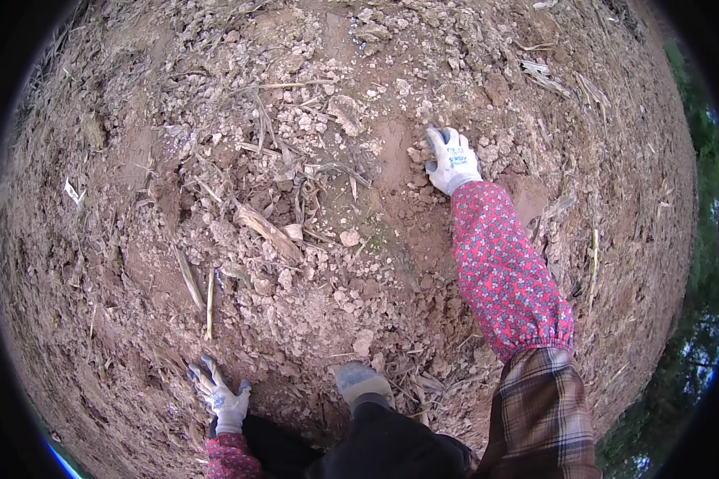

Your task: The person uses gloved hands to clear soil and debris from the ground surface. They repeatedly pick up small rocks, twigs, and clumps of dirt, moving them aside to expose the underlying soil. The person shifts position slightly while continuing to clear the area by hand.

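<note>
My right hand (452, 157), in a white knit glove with grey coated fingers and blue print, reaches forward to the brown soil (398, 161). Its fingers curl down among loose clods (419, 158), and the palm side is hidden, so whether it grips anything cannot be told. A red floral sleeve cover (509, 269) wraps that forearm. Lower left, my left hand (221, 398) wears a matching glove. Its fingers are spread, with nothing seen in them, close to my dark trouser leg (275, 443).
Dry stalk pieces (269, 233) and withered leaves (311, 185) lie over the cloddy ground. Two thin stalks (210, 305) lie ahead of my left hand. My shoe (362, 383) rests on the soil at the bottom middle. Green plants (695, 120) edge the field at the right.
</note>
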`<action>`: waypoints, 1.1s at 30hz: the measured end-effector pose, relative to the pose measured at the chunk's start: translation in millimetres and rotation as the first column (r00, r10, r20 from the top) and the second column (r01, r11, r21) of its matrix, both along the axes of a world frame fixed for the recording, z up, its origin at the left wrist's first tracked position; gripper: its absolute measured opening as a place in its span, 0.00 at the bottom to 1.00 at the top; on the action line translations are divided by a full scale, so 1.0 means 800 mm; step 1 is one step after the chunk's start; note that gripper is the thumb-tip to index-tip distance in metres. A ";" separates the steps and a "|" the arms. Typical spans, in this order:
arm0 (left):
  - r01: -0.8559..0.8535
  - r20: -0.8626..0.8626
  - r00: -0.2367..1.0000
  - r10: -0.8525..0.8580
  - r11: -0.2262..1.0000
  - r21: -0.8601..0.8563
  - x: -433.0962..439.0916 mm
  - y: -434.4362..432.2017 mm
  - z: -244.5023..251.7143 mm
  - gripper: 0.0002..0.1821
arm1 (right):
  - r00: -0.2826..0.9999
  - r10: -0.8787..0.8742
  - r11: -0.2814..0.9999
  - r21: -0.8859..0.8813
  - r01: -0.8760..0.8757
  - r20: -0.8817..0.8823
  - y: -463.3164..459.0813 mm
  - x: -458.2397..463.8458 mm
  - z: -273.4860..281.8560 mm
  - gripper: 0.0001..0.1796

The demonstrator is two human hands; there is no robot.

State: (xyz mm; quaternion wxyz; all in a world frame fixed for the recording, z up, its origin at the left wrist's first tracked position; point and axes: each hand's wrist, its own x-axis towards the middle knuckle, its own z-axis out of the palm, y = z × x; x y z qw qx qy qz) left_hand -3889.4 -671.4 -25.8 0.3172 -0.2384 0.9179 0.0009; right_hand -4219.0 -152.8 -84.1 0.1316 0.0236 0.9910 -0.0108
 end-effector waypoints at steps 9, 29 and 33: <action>0.087 -0.134 0.988 -0.072 0.990 0.110 0.012 -0.022 0.002 0.60 | 0.942 -0.332 0.769 -0.593 0.239 -0.051 -0.023 0.022 0.018 0.26; 0.068 -0.327 0.945 0.010 0.971 0.229 0.005 -0.009 -0.004 0.51 | 0.926 -0.306 0.784 -0.610 0.112 -0.223 -0.078 0.045 -0.035 0.23; 0.161 -0.453 0.890 -0.053 0.966 0.204 -0.029 -0.011 0.035 0.48 | 0.991 0.046 0.700 -0.703 -0.124 -0.129 -0.234 0.092 0.024 0.28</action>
